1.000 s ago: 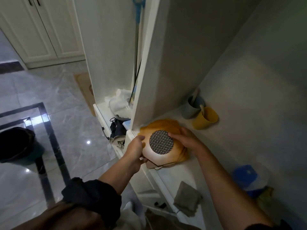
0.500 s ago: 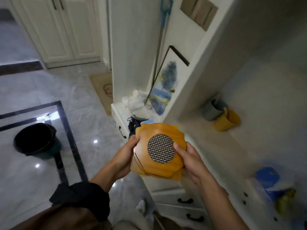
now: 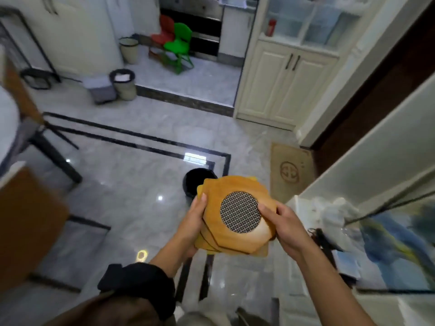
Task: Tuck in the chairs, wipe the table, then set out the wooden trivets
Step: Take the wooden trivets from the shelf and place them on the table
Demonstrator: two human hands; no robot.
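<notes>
Above the marble floor [image 3: 131,184], trivet stack [image 3: 235,182] (perhaps four), left hand [image 3: 191,228], right hand [image 3: 286,223]

Glossy grey marble floor [image 3: 141,175] with black inlaid border lines. Round black bucket [image 3: 196,181], standing on the floor near the border's corner. Tan rectangular doormat [image 3: 290,171] with circular emblem. Cream two-door cabinet [image 3: 282,81], dark handles. Black-lined pale waste bin [image 3: 124,87], with a grey box [image 3: 101,90] just beside it.

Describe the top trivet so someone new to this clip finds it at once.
Over the grey marble floor, at lower centre, the left hand and right hand hold a stack of wooden trivets. The top trivet faces the camera; it alone shows a round mesh disc in its middle.
</notes>
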